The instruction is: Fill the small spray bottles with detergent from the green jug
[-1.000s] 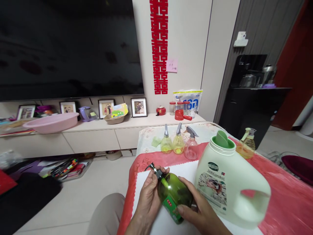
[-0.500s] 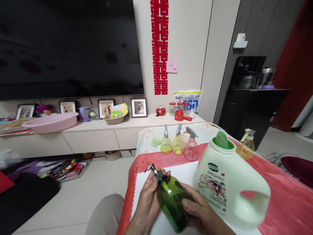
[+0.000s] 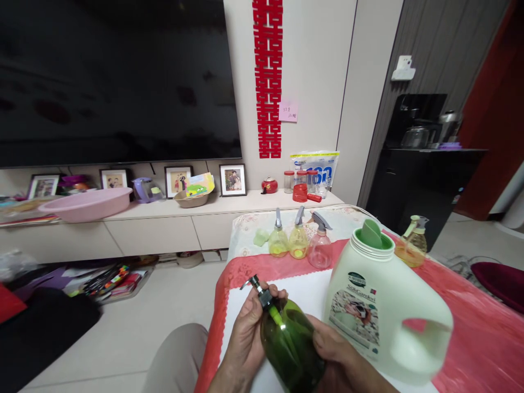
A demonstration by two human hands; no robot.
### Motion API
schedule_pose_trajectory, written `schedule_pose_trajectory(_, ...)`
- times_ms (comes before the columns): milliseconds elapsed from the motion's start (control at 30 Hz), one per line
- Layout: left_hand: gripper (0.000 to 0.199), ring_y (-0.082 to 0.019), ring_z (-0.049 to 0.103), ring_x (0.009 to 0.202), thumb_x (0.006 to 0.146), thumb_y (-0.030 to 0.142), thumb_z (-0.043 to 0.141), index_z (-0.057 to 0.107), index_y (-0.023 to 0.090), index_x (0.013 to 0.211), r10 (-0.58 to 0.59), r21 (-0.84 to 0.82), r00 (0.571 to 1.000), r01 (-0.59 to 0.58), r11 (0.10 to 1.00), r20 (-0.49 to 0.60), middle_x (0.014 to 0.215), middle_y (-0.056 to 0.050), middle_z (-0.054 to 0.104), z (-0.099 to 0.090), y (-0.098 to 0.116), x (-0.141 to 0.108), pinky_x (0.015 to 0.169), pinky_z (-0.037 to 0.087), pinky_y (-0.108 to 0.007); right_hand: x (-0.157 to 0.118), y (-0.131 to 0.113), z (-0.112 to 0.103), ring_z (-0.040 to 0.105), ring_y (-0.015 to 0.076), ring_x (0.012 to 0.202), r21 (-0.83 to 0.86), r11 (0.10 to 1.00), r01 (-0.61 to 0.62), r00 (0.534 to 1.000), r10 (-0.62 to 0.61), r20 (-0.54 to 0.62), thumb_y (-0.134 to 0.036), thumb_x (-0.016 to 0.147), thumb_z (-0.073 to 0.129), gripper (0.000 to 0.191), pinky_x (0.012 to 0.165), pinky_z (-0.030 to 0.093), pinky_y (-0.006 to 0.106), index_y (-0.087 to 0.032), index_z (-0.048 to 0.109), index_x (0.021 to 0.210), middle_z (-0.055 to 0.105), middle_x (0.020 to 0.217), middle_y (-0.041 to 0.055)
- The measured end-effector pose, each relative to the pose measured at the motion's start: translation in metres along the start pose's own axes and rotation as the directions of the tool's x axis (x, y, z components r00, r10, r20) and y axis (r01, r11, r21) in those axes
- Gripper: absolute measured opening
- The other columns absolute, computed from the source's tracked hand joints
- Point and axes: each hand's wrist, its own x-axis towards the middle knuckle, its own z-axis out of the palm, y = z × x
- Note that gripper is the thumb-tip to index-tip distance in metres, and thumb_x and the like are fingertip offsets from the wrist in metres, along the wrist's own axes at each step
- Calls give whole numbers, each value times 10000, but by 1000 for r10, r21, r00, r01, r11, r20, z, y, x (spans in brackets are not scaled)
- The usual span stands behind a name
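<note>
A dark green pump bottle with a black and silver pump head is tilted up to the left between my hands. My left hand wraps round its neck, just below the pump. My right hand grips the right side of the bottle's body. To the right stands a large pale green jug with a green spout in its open mouth. Behind are two yellowish spray bottles and a pink spray bottle, upright with grey heads.
The red and white tablecloth covers the table. An amber pump bottle stands behind the jug. A crumpled green piece lies at the back left. Beyond is a white cabinet with frames, a pink basin and red-lidded jars.
The green bottle has turned about its length, so its label no longer shows. Its pump head has shifted slightly left. My right hand has moved a little along with it.
</note>
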Motion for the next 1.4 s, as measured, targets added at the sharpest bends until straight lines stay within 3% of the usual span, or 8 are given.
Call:
schedule_pose_trajectory(233,309,-228,714,940,672,192,878,729,174,942,-20,17,1000,20,1000,-12,932,-45,738,-2,-3,2,932,548,-353,1,-2,-7,488,278,1237,-289,956,58,994,-82,-72,-482,809,772,820,1051,440,377,-187,420,1489,445,1384,112)
schedule_pose_trajectory(500,279,-229,701,992,725,207,845,708,172,966,3,52,1000,-3,999,-6,952,-47,729,-5,-8,4,997,496,-383,-4,0,-16,291,306,1394,-861,506,-47,934,-285,-218,-589,803,737,975,1213,205,455,-167,292,1562,314,1492,110)
schedule_pose_trajectory(667,309,-224,693,995,721,250,853,687,173,970,32,40,999,-32,999,6,931,-24,713,-4,-5,4,1021,462,-380,-6,-6,-17,396,322,1323,-364,931,-14,996,-21,-91,-604,872,678,845,1046,437,452,-222,328,1539,301,1496,123)
schedule_pose_trajectory(867,336,-240,690,1009,707,248,862,673,171,975,-4,72,1000,4,997,-4,937,-33,709,-4,-6,5,1041,430,-408,-4,-5,-18,449,288,1285,-266,962,-67,994,43,-97,-474,867,728,824,1029,462,401,-218,323,1539,359,1459,126)
schedule_pose_trajectory(967,356,-262,681,1056,687,242,873,668,167,969,9,84,1000,-9,996,-9,943,-37,710,-5,-9,7,1069,406,-425,-2,-3,-18,395,278,1335,-576,818,-11,980,-106,-168,-504,841,741,837,1128,381,413,-226,351,1527,351,1473,93)
schedule_pose_trajectory(1067,361,-263,682,1062,693,249,871,669,165,980,36,101,999,-33,994,-20,957,-42,715,-7,-11,8,1080,396,-430,-1,3,-19,348,299,1361,-885,461,-67,929,-296,-224,-536,819,726,899,1173,301,474,-224,306,1550,336,1481,82)
schedule_pose_trajectory(1200,350,-248,688,1036,701,246,866,672,166,981,56,113,998,-52,992,-25,955,-38,719,-8,-11,8,1061,411,-413,-4,9,-18,300,305,1385,-984,170,-53,894,-432,-122,-463,828,697,900,1191,257,491,-218,257,1574,317,1488,78)
schedule_pose_trajectory(1400,338,-212,692,981,696,239,871,676,172,965,48,84,999,-48,995,2,941,-26,717,-5,-7,6,983,463,-349,-8,-6,-22,388,286,1349,-580,812,-68,973,-75,-219,-609,857,692,876,1141,372,436,-229,295,1539,305,1501,96)
